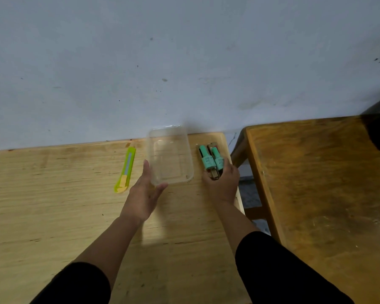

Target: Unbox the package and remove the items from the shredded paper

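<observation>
Here the left hand rests open against the clear tray on the surface; the right hand grips two green bottles beside it. Likely sorting items; no package or shredded paper shows.

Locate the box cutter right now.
In the head view, the yellow-green box cutter lies on the wooden table near the wall, left of the clear plastic container and the left hand.
</observation>
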The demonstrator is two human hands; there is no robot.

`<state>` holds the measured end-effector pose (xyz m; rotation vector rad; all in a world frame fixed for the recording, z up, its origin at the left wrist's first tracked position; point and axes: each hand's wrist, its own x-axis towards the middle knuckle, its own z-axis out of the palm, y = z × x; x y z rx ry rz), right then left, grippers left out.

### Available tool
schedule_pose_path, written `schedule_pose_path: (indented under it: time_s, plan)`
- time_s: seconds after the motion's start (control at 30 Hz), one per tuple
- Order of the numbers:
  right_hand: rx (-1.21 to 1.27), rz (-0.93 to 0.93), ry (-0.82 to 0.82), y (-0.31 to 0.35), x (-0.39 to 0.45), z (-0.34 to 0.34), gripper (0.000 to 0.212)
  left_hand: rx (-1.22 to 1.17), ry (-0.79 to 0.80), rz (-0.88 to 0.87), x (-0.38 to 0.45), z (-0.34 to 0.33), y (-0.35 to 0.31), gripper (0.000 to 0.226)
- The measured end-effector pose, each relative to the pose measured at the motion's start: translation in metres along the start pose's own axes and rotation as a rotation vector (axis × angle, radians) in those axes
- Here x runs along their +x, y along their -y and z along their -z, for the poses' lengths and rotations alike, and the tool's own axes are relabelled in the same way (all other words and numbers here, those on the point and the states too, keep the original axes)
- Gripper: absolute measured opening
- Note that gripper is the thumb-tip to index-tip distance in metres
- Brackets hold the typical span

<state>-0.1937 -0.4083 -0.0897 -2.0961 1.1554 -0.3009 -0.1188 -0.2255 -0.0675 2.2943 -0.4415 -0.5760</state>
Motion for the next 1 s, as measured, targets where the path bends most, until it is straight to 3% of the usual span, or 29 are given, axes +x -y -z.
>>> schedule_pose_path:
  time_s: [0.13, 0.27, 0.6, 0.83, 1.0]
  plan:
    - [0.134, 0.01, -0.065, 0.019, -0.003, 0.005, 0.074, 0.014, -0.008, 0.059, 0.003, -0.004, -0.002, 0.086]
    - [0.165, 0.141, -0.055, 0.046, -0.009, 0.0, 0.075, 0.031, -0.004, 0.047, 0.004, -0.004, -0.002, 0.089]
    - [-0.044, 0.352, 0.087, 0.064, -0.01, -0.031, 0.075, -0.065, 0.015, 0.002, 0.009, -0.003, 0.006, 0.087]
    - [-0.114, 0.475, 0.176, 0.057, -0.016, -0.023, 0.05, -0.073, 0.026, -0.013, 0.009, -0.004, 0.013, 0.088]
    - [0.012, 0.401, 0.037, 0.048, -0.039, -0.014, 0.04, -0.114, -0.018, -0.017, 0.004, -0.001, 0.013, 0.085]
